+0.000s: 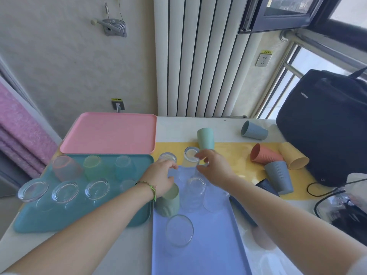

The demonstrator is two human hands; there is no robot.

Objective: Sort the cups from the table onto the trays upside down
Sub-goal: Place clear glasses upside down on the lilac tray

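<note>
My left hand (160,177) curls round a clear glass (167,157) at the far edge of the lavender tray (214,245). Beside it, my right hand (215,168) grips a yellow-tinted glass (191,154) standing base up. The lavender tray carries upturned clear glasses (179,230) and a green ribbed cup (168,202). The teal tray (59,221) holds several upturned glasses. The pink tray (108,133) is bare. On the table are a mint cup (206,137), a blue-grey cup (254,131), an orange cup (265,155), a yellow cup (295,156), a grey cup (279,177) and a navy cup (267,187).
A black backpack (327,126) stands on the table's right end, with black cables (325,193) in front of it. A white radiator (198,56) and the wall rise behind the table. Pink fabric (21,132) hangs at the left.
</note>
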